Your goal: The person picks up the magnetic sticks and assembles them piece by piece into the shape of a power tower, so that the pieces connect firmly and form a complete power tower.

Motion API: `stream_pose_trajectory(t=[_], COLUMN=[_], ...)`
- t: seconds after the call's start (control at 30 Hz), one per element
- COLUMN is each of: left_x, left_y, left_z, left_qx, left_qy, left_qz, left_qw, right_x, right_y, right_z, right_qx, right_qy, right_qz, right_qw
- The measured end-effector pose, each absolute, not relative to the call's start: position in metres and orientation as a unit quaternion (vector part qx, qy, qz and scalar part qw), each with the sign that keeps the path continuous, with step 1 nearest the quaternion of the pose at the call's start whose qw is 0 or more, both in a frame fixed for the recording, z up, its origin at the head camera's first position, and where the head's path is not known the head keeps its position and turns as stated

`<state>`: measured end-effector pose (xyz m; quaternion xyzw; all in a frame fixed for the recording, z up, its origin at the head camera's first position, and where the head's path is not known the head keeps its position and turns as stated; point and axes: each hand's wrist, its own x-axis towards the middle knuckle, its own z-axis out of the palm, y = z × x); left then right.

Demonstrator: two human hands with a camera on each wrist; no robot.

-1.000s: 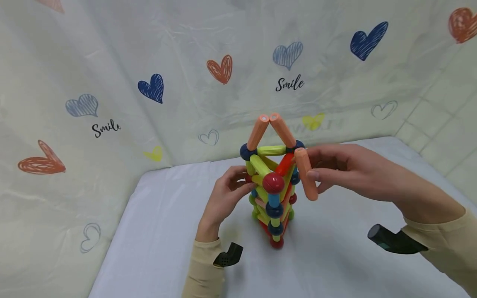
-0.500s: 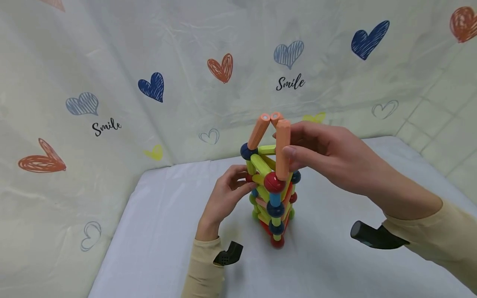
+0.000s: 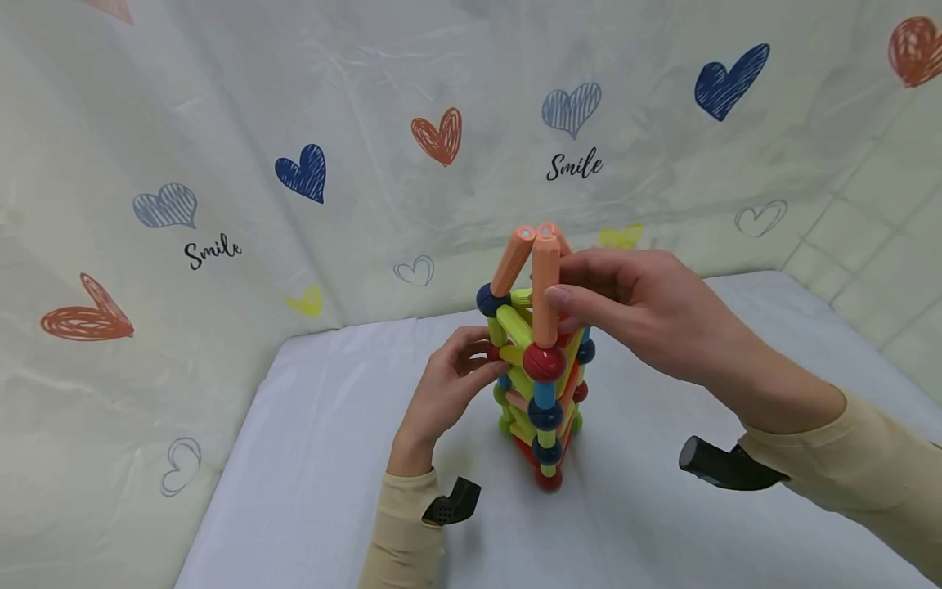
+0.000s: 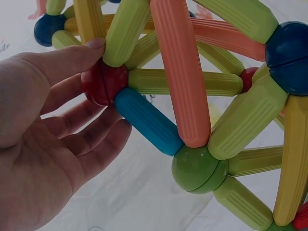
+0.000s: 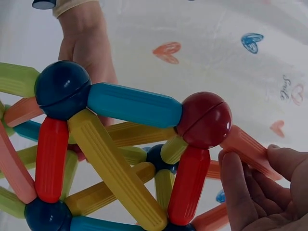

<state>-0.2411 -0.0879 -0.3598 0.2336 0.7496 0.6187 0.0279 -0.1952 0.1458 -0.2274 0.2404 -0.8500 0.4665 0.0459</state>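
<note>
A tower of magnetic rods and balls stands on the white-covered table. My right hand pinches an orange magnetic rod between thumb and fingers. The rod stands nearly upright, its lower end against the red ball at the tower's top front corner; the right wrist view shows that ball meeting the rod. Two more orange rods lean together above the back, one from a dark blue ball. At the tower's left side, my left hand grips another red ball with thumb and fingers.
Behind the table hangs a pale sheet printed with hearts and "Smile". Black wrist devices sit on the left sleeve and right sleeve. The tower's lower levels have green, blue, yellow and red pieces.
My right hand has moved left with the orange rod, turning it more upright and bringing its lower end to the front red ball. My left hand has stayed on the tower.
</note>
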Motion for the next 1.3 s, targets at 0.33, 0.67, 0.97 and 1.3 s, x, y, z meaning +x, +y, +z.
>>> stream_pose_trajectory(t=[0.33, 0.67, 0.97, 1.3], left_x=[-0.252, -0.251, -0.253, -0.253], left_y=[-0.090, -0.091, -0.092, -0.094], left_z=[-0.380, -0.379, -0.380, -0.381], left_qx=[0.244, 0.245, 0.251, 0.285], left_qy=[0.743, 0.741, 0.742, 0.743], left_qz=[0.623, 0.624, 0.621, 0.603], left_qw=[0.016, 0.015, 0.035, 0.049], right_x=[-0.195, -0.194, -0.207, -0.274], right_y=[0.144, 0.153, 0.219, 0.333], right_z=[-0.229, -0.234, -0.256, -0.346], right_qx=[0.242, 0.225, 0.096, -0.060], right_qy=[-0.866, -0.867, -0.862, -0.829], right_qz=[0.436, 0.442, 0.493, 0.553], right_qw=[0.043, 0.034, 0.073, 0.049])
